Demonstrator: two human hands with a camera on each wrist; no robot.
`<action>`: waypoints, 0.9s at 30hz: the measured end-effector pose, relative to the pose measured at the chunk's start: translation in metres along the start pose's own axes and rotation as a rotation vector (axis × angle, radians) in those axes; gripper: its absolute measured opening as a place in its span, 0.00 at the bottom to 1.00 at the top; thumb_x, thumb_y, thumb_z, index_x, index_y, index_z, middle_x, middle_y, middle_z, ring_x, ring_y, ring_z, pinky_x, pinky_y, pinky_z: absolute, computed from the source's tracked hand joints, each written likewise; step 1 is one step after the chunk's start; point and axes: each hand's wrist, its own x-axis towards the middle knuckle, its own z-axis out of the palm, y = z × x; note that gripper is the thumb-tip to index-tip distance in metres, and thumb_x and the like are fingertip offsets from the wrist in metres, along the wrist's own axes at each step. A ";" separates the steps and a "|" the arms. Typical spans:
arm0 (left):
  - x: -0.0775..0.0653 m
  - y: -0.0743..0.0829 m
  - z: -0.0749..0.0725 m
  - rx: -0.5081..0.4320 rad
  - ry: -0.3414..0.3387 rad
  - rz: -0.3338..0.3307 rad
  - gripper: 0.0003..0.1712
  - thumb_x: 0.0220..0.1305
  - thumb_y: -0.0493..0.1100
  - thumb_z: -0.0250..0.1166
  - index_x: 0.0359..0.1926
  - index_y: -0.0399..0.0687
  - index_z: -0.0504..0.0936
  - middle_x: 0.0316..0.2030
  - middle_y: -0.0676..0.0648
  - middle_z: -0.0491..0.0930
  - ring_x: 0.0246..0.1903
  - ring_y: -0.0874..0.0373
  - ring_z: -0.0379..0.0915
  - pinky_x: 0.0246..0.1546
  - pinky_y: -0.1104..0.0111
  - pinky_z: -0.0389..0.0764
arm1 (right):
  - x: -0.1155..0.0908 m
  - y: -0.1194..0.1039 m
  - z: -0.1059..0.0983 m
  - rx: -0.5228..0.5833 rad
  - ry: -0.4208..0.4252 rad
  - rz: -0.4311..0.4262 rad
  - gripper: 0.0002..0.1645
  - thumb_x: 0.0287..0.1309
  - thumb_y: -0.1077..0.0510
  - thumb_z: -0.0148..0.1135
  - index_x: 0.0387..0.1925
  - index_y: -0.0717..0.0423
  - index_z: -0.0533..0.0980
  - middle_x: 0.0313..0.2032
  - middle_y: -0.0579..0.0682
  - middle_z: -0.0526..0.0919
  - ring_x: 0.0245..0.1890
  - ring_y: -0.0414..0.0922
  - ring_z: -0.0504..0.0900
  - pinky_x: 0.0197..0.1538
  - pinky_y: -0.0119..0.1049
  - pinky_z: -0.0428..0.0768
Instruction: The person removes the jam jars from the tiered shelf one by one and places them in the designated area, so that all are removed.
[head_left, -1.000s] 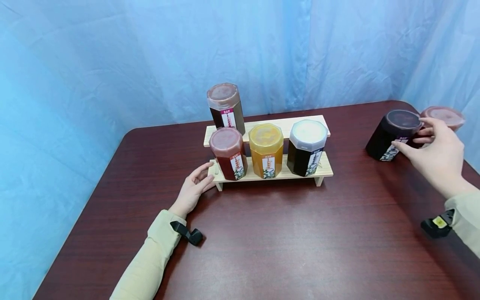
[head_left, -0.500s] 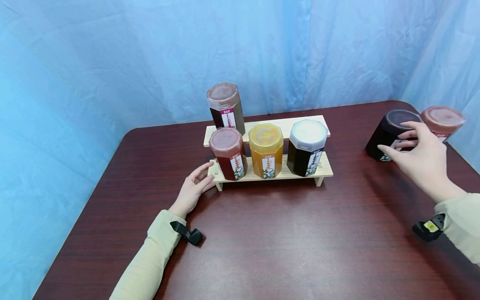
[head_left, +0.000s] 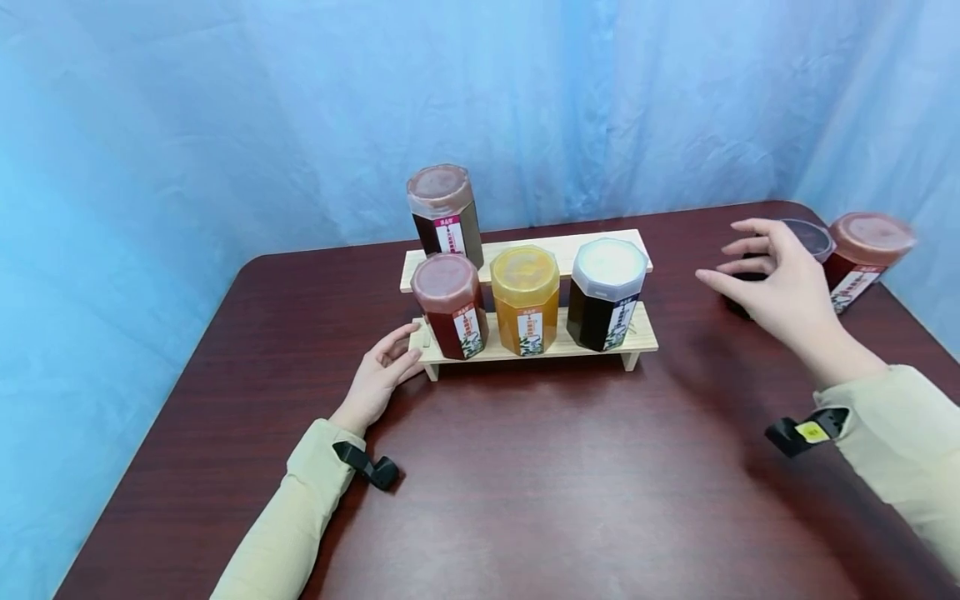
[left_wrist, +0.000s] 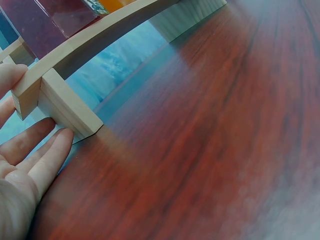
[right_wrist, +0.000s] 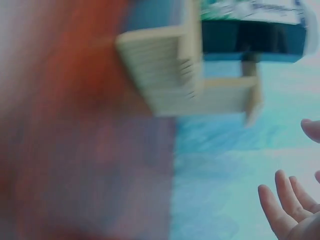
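Note:
In the head view, my left hand [head_left: 378, 379] is at the left end of a two-tier wooden rack [head_left: 592, 348]. The left wrist view shows its fingertips [left_wrist: 60, 142] against the rack's leg and shelf end. My right hand [head_left: 783, 287] is raised to the right of the rack, thumb and fingers apart, nothing between them. It partly covers a dark-lidded jar [head_left: 813, 239]. On the lower tier stand a red jar [head_left: 448, 312], a yellow jar [head_left: 527, 308] and a white-lidded dark jar [head_left: 588, 312]. A brown-lidded jar [head_left: 442, 208] stands on the upper tier's left.
A red jar with a pinkish lid [head_left: 858, 258] stands at the table's far right, beside the dark-lidded one. Light blue curtain [head_left: 375, 108] hangs close behind the dark wood table [head_left: 540, 500]. The right wrist view is blurred.
My right hand has come away from the dark-lidded jar and moved left toward the rack, fingers still spread. My left hand stays at the rack's end. The head view has shifted slightly.

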 end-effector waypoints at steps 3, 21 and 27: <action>0.000 0.001 -0.001 0.009 0.005 0.001 0.29 0.67 0.31 0.54 0.68 0.35 0.60 0.48 0.54 0.75 0.45 0.66 0.74 0.46 0.71 0.81 | 0.005 -0.018 0.004 0.065 0.005 -0.014 0.38 0.51 0.51 0.71 0.62 0.41 0.64 0.40 0.28 0.71 0.33 0.18 0.75 0.37 0.12 0.68; 0.000 0.001 0.000 0.003 0.012 -0.002 0.29 0.67 0.31 0.54 0.68 0.34 0.60 0.46 0.55 0.76 0.45 0.66 0.74 0.46 0.72 0.81 | 0.015 -0.105 0.044 0.256 -0.007 -0.152 0.36 0.47 0.60 0.73 0.58 0.45 0.68 0.42 0.38 0.75 0.37 0.31 0.80 0.42 0.20 0.78; 0.000 0.001 0.000 0.003 0.013 -0.006 0.29 0.67 0.31 0.54 0.68 0.34 0.60 0.45 0.56 0.77 0.45 0.66 0.74 0.45 0.72 0.81 | 0.018 -0.134 0.057 0.280 -0.037 -0.212 0.36 0.48 0.59 0.72 0.59 0.46 0.68 0.44 0.42 0.75 0.41 0.35 0.79 0.51 0.34 0.80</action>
